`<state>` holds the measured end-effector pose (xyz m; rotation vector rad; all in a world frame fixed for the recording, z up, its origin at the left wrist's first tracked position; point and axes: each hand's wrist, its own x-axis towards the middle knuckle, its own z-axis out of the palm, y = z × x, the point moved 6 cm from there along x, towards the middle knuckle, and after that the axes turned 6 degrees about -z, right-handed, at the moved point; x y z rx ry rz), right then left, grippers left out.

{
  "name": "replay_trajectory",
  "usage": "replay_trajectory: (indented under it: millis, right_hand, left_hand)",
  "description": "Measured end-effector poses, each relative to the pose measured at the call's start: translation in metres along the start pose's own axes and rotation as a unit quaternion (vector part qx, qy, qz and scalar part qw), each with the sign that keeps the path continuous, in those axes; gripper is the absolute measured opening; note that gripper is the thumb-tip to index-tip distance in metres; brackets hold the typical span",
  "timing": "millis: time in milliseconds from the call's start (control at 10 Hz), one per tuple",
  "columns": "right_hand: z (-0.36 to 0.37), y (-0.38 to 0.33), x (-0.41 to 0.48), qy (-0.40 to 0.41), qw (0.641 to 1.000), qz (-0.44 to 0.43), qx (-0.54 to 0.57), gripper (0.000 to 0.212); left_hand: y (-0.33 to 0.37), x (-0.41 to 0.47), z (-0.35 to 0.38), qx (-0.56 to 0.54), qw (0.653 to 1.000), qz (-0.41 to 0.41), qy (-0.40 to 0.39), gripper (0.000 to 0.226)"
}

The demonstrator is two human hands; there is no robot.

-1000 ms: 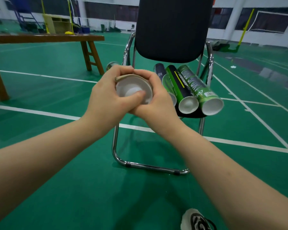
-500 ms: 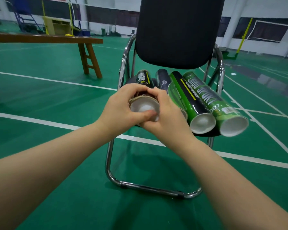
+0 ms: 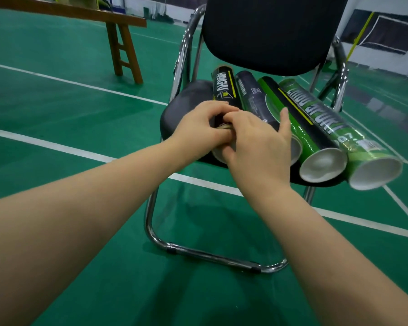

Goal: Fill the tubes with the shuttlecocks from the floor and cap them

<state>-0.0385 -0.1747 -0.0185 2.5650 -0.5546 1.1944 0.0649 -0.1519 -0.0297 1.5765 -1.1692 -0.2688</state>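
Several shuttlecock tubes lie side by side on the black chair seat (image 3: pixel 186 100). The leftmost is a black tube with yellow lettering (image 3: pixel 223 87); my left hand (image 3: pixel 204 125) grips its near end from the left. My right hand (image 3: pixel 259 142) is curled around the same end from the right, its fingers spread over the neighbouring dark tube (image 3: pixel 250 95). The hands hide that tube's mouth. To the right lie a black-and-green tube (image 3: pixel 299 128) and a bright green tube (image 3: pixel 335 128), both with open white mouths facing me. No shuttlecock is visible.
The chair has a black backrest (image 3: pixel 273 31) and a chrome frame (image 3: pixel 212 256) on the green court floor. A wooden bench (image 3: pixel 123 43) stands at the back left. White court lines cross the floor.
Both hands carried the black tube down and forward onto the chair seat, beside the other tubes. The camera has come closer to the chair.
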Motion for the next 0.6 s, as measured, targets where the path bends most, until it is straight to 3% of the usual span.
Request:
replay_trajectory:
  millis: [100, 300, 400, 500, 600]
  right_hand:
    - [0.002, 0.003, 0.002, -0.018, 0.999, 0.022, -0.019, 0.031]
    - [-0.008, -0.005, 0.005, -0.203, 0.977, 0.049, -0.048, 0.051]
    - [-0.030, -0.018, 0.007, -0.235, 0.967, 0.057, -0.078, 0.047]
    - [-0.058, -0.037, 0.016, -0.247, 0.962, 0.064, -0.100, 0.038]
    - [-0.078, -0.049, 0.025, -0.236, 0.964, 0.056, -0.112, 0.037]
  left_hand:
    - [0.007, 0.004, 0.005, 0.055, 0.998, 0.010, -0.031, 0.038]
    - [0.013, -0.011, -0.003, 0.175, 0.983, -0.007, -0.049, 0.067]
    - [0.025, -0.034, -0.020, 0.241, 0.969, -0.032, -0.035, 0.056]
    - [0.050, -0.055, -0.051, 0.304, 0.951, -0.055, 0.030, 0.039]
    - [0.070, -0.073, -0.067, 0.332, 0.940, -0.046, 0.067, 0.036]
